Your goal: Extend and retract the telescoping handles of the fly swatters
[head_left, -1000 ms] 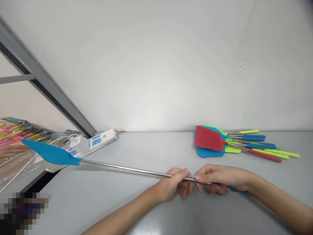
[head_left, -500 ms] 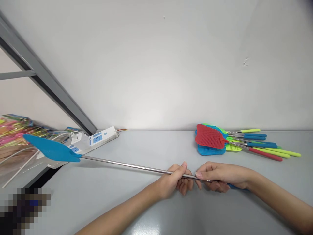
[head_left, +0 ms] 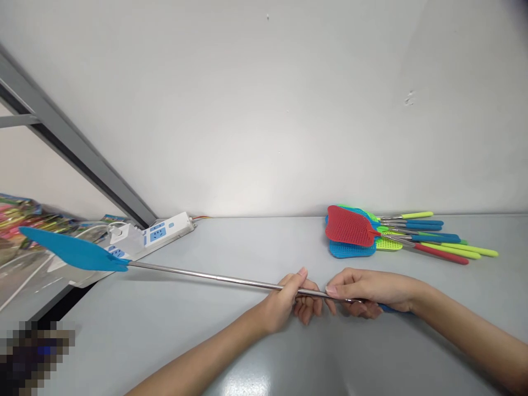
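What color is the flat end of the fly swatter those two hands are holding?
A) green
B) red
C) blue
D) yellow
C. The flat head is blue, at the far end of the metal handle held by the left hand and the right hand.

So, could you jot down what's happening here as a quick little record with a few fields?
Left hand: wrapped around the metal shaft of a blue fly swatter
Right hand: curled around the same shaft, by its blue grip
Nearby: pile of multicoloured fly swatters
Surface: grey tabletop
Also present: white power strip
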The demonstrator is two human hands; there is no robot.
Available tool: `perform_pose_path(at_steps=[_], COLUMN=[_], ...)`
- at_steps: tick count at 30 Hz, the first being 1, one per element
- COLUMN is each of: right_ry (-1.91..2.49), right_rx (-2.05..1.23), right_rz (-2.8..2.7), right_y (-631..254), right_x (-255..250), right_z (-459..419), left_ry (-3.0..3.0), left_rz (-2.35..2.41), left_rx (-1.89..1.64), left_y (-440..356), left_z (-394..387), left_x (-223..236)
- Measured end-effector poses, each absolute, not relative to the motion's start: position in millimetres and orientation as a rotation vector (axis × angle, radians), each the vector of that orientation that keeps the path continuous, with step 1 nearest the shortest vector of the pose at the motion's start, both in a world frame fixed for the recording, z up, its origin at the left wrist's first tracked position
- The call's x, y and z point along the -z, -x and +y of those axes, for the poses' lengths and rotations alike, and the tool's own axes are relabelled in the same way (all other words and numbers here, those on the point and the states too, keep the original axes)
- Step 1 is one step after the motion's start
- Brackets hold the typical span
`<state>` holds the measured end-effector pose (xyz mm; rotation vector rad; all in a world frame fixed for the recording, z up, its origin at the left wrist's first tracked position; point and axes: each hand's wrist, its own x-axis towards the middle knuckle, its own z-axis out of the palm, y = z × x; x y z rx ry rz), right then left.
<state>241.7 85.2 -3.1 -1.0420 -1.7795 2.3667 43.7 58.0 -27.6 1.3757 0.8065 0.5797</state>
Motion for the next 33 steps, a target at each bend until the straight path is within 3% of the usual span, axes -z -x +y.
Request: perform_pose_path(at_steps=[33], right_ry=[1.043], right_rx=[-2.37], right_rz=[-1.808], right_y=[-237.5], right_x=[-1.1], right_z=[78.3], left_ry=[-1.398], left_rz=[0.819], left_rx=[-0.505], left_y=[-42.8], left_z=[58.7], left_x=[20.6])
